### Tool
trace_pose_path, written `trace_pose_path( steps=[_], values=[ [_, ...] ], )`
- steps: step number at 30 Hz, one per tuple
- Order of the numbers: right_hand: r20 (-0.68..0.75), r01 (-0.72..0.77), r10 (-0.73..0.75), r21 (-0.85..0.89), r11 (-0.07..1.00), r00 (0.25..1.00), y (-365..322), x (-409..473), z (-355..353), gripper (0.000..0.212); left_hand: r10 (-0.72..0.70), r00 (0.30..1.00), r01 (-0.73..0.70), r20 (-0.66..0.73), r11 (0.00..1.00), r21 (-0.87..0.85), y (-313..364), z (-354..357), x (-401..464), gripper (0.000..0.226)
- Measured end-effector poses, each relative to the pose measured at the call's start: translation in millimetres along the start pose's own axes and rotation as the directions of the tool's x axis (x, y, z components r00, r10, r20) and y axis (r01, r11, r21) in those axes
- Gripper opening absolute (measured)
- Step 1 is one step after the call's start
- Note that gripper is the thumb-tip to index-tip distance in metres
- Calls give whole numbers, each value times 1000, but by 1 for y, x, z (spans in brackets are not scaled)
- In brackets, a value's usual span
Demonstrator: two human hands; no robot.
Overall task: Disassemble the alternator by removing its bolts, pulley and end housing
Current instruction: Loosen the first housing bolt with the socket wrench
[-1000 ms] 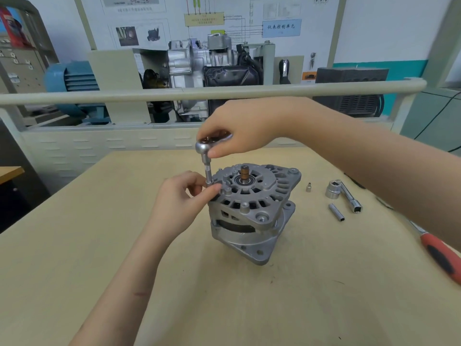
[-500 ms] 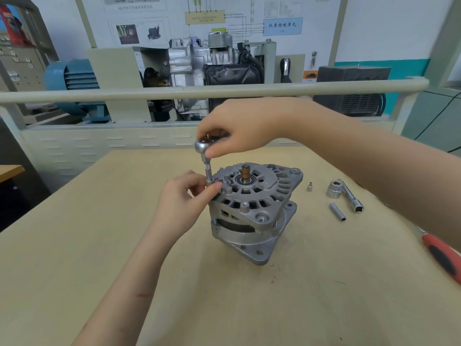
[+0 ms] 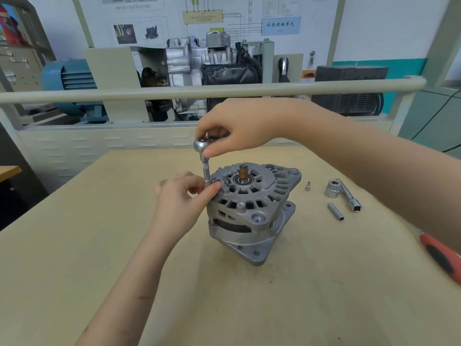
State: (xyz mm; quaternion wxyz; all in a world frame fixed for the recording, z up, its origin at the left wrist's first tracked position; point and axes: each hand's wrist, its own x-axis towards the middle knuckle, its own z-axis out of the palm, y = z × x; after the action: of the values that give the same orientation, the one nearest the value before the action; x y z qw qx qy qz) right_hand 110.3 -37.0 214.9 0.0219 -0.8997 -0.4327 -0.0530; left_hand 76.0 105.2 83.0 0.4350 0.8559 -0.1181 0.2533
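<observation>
A grey alternator (image 3: 252,211) stands on the wooden table (image 3: 99,245) with its shaft end (image 3: 243,171) pointing up and no pulley on it. A ratchet wrench (image 3: 203,156) with an extension stands upright on the left rim of the end housing. My right hand (image 3: 239,128) grips the ratchet head from above. My left hand (image 3: 184,198) pinches the lower end of the extension where it meets the housing. The bolt under the socket is hidden.
Right of the alternator lie a small socket (image 3: 308,187), a large socket with a bar (image 3: 345,196) and a long socket (image 3: 335,211). A red-handled tool (image 3: 441,258) lies at the right edge. A rail (image 3: 174,92) and machinery stand behind the table.
The ratchet head and my right hand have shifted only slightly; my left hand stays on the extension. Nothing else has moved.
</observation>
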Motion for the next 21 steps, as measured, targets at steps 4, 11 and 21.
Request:
trace_pose_path(
  steps=[4,11,21],
  values=[
    [-14,-89,88,-31,996,996,1,2,2,45,64,994,-46,-85,978,204,4,3,0,36],
    [22,-8,9,-19,1000,1000,1,1,-3,30,39,996,-31,84,995,-94,0,-7,1,11],
    [-3,-69,69,-73,995,998,0,6,2,41,57,995,-54,-86,998,33,5,-2,-1,35]
  ],
)
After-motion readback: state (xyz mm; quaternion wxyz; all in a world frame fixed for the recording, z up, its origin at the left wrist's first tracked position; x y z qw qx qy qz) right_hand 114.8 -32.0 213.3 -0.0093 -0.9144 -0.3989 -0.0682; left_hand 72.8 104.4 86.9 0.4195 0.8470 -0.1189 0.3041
